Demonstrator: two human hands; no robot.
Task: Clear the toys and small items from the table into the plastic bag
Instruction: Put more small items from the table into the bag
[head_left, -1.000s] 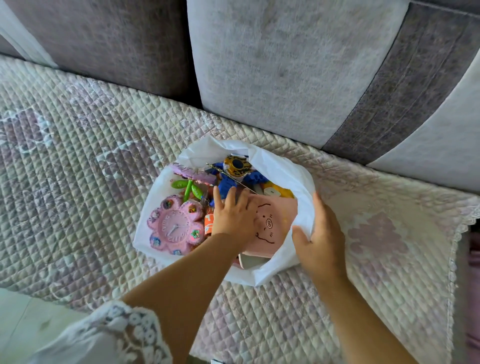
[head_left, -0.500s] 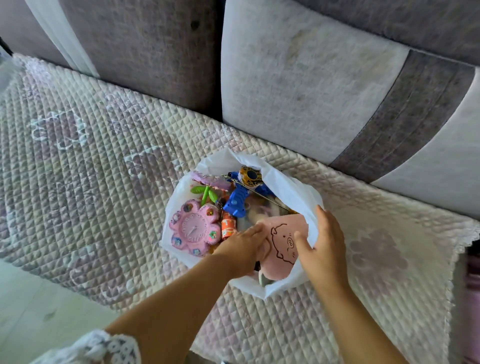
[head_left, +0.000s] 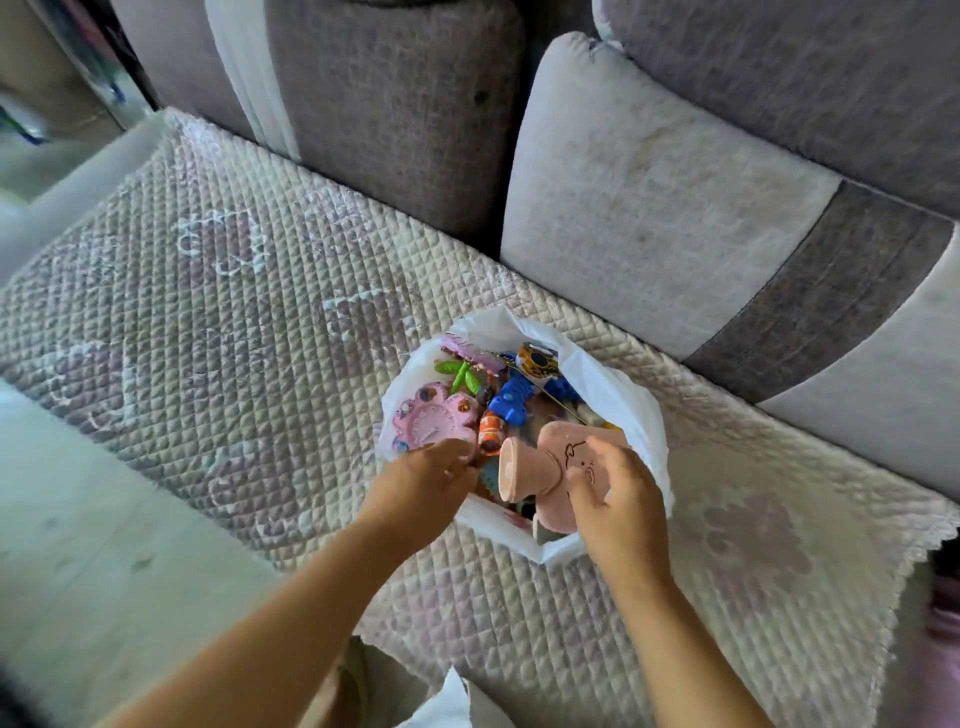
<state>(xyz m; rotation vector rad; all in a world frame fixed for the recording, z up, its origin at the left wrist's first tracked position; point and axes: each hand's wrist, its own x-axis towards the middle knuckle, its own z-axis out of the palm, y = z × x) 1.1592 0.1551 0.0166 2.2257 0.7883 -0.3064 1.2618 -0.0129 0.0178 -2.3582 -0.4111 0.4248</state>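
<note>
Plastic bag (head_left: 613, 384), white and open-mouthed, lies on a quilted cover (head_left: 208, 312) and holds the toys. Inside it: a pink flower clock (head_left: 431, 415) at its left edge, a blue toy (head_left: 511, 402) in its middle. Right hand (head_left: 615, 499) grips a pink pig-faced item (head_left: 550, 467) at the bag's near side; left hand (head_left: 426, 483), fingers curled, pinches the near-left rim.

White plastic bag (head_left: 631, 400), far right on a cream quilted cover (head_left: 218, 322) with mauve flower patches. Inside: pink flower clock (head_left: 431, 415) left, green toy (head_left: 460, 375), blue figure (head_left: 511, 400), orange-striped piece (head_left: 491, 431), pale pink pig-face item (head_left: 558, 462) near.
</note>
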